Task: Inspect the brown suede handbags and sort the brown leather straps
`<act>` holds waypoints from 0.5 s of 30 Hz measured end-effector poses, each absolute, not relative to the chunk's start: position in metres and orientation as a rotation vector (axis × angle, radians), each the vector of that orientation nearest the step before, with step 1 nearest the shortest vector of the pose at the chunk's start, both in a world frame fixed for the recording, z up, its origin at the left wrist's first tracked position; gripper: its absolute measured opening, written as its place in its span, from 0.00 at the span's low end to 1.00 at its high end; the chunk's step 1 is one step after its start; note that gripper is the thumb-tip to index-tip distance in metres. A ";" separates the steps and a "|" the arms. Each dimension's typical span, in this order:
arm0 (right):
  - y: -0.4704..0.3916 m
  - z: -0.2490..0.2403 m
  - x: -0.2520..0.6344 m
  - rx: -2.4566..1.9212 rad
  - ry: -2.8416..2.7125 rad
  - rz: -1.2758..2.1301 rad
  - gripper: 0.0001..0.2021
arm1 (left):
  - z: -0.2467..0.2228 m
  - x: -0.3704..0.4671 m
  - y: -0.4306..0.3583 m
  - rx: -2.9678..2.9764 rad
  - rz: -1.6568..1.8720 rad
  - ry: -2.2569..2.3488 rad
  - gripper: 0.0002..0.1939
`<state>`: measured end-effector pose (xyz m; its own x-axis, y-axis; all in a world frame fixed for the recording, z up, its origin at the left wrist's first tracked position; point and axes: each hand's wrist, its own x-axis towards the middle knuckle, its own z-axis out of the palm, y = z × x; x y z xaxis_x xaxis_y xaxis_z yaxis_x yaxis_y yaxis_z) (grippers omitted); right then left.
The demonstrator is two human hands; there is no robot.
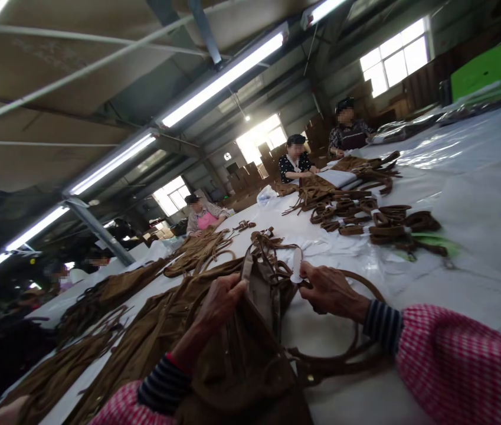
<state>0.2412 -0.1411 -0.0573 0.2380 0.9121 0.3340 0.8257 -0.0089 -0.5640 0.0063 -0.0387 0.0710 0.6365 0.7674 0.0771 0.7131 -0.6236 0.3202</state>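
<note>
A brown bag [250, 360] lies in front of me with its mouth parted, showing a grey lining [261, 289]. My left hand [221, 304] is closed on the bag's upper edge, thumb on top. To the right, my right hand [332, 292] is closed around a brown strap, beside a white paper band [297, 264] wrapped on it. A loop of brown strap [334, 357] curves below my right wrist onto the table. Whether that loop joins the held strap is hidden by my hand.
Brown bags [144, 330] lie piled along the left of the white table [467, 283]. Bundled brown straps [378, 224] sit further back on the right. Co-workers [206, 217] stand across the table, one by another person [297, 159]. Plastic-covered goods [436, 115] lie far right.
</note>
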 end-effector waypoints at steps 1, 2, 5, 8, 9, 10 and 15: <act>-0.141 -0.049 0.241 -1.828 -1.562 0.220 0.12 | 0.080 0.003 -0.043 2.585 0.425 1.214 0.21; -0.141 -0.039 0.240 -1.815 -1.540 0.269 0.12 | 0.089 0.001 -0.047 2.589 0.517 1.231 0.21; -0.130 -0.008 0.233 -1.771 -1.568 0.310 0.11 | 0.107 0.000 -0.052 2.673 0.613 1.299 0.22; -0.106 0.017 0.208 -1.689 -1.632 0.316 0.14 | 0.113 0.003 -0.051 2.733 0.602 1.325 0.22; -0.097 0.020 0.195 -1.626 -1.622 0.372 0.15 | 0.114 0.005 -0.050 2.738 0.595 1.329 0.22; -0.088 0.020 0.181 -1.541 -1.602 0.464 0.14 | 0.113 0.007 -0.049 2.736 0.596 1.331 0.22; -0.067 -0.008 0.130 -1.129 -1.556 0.887 0.02 | 0.110 0.012 -0.045 2.667 0.655 1.327 0.21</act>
<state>0.1303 -0.0673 -0.0078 -0.0878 0.9536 0.2881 0.2377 0.3009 -0.9236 0.0115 -0.0446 0.1105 0.5299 0.7790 0.3351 0.7397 -0.6179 0.2667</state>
